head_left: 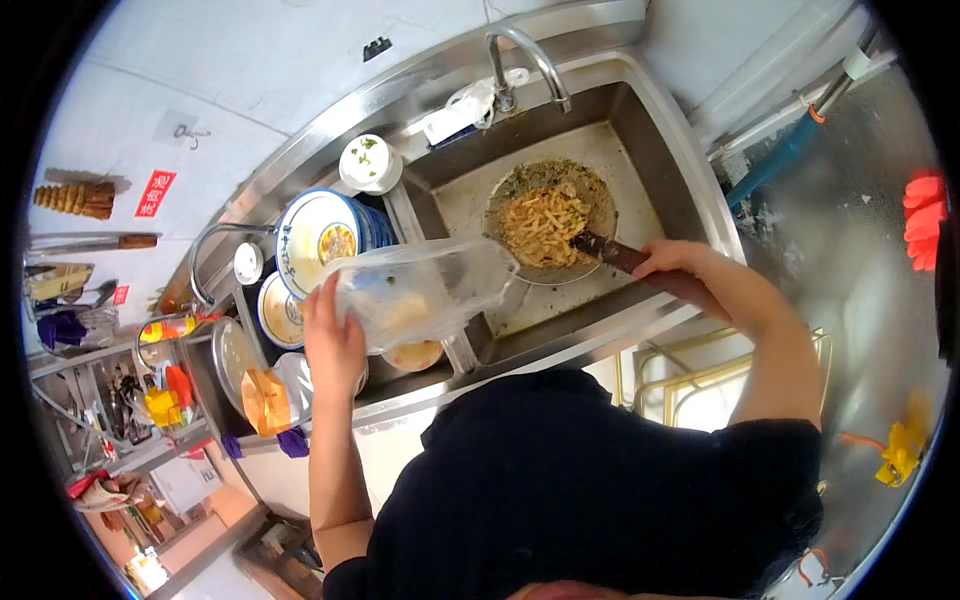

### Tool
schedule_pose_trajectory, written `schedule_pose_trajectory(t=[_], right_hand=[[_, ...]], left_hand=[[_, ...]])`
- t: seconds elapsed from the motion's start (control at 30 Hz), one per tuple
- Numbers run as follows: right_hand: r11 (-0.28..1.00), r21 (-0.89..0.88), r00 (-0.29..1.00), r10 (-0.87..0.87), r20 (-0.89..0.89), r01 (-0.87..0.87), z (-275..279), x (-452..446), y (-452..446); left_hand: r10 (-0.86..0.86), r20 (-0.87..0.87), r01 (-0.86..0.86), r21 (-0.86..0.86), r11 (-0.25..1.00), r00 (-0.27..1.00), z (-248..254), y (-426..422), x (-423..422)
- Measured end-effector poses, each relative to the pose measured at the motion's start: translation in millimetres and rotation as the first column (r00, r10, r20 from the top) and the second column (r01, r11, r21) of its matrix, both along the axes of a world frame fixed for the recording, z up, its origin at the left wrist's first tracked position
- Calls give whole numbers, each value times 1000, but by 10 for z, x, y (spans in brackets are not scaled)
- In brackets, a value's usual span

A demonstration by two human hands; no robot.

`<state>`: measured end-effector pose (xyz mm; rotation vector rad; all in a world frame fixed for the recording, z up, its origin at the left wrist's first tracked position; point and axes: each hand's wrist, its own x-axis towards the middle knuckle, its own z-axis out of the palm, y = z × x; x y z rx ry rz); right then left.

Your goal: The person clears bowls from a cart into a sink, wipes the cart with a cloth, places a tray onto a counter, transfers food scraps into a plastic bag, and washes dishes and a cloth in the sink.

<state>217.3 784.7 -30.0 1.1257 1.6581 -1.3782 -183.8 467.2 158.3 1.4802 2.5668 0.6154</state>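
My left hand [335, 335] grips the near left edge of a clear plastic bag [430, 285], which spreads over the divider between the two basins. In my right hand [672, 262] is a long dark brown tool [618, 252], flat-looking along its length. Its far end rests in a heap of food scraps [540, 222], pale strips mixed with green bits. The scraps lie in a round strainer [604, 205] on the floor of the right basin [640, 160]. What kind of tool it is, I cannot make out.
Stacked blue-and-white bowls [318, 225] and a white tub [370, 165] crowd the left basin. A curved faucet [530, 50] reaches over the right basin. Utensils hang along the left wall. Red gloves [924, 222] and a blue-handled pole [775, 160] are at the right.
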Motion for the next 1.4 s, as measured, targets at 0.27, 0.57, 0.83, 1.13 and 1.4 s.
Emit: schedule_pose_trajectory(t=[0.27,0.57,0.83,1.13,1.4], right_hand=[[546,-548,677,-734,51,634,11,-63,-664],[641,-295,614,-766,-192,708,888,803,-922],[619,-134,578,-777,-250,774,1387,959,-1129],[622,-106,577,-767,-280,776,1421,1027,-1066],[795,27,751,-561,-347,606,1260,992,-1043]], left_hand=[[37,-87,-22,169,985,995,524,184,-35],[-84,418,-70,341,937,904,700,324,110],[-230,295,224,55,973,927,-210,792,376],[-202,475,364,-280,888,857,-1967,1278,522],[-252,466,446,-372,814,848,-2454,1608,427]])
